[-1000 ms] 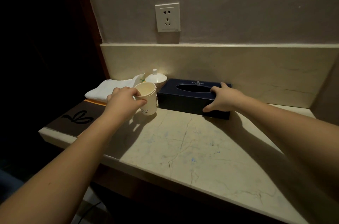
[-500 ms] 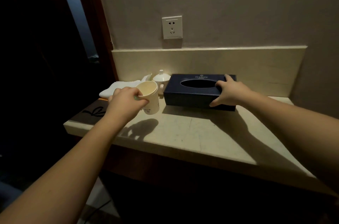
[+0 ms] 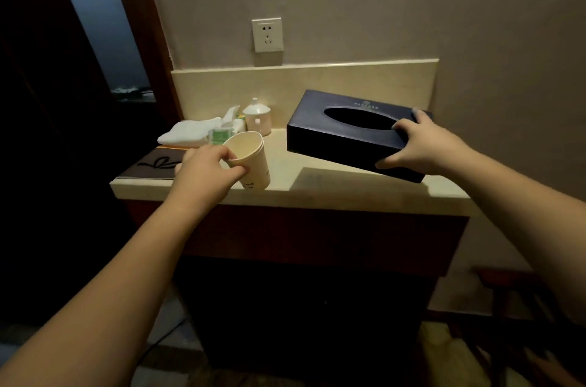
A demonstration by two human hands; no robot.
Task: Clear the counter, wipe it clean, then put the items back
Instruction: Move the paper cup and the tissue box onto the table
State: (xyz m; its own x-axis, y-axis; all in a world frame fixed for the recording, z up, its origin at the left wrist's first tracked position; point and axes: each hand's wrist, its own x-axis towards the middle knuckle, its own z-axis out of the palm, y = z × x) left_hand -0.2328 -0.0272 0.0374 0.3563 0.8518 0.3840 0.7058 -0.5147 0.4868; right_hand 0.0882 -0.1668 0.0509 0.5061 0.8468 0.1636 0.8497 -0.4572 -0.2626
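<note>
A cream paper cup hangs tilted above the front of the pale marble counter, and my left hand grips it at the rim. My right hand holds the right end of a dark blue tissue box, thumb on the front side, fingers over the top. The box is lifted clear of the counter and casts a shadow beneath it.
At the counter's back left lie a folded white towel, a small green packet, a white lidded jar and a dark mat with a bow mark. A wall socket sits above the backsplash. A dark doorway is on the left.
Both hands have lifted their items off the counter: the cup has come forward and the tissue box has risen and moved right. My view has pulled back from the counter.
</note>
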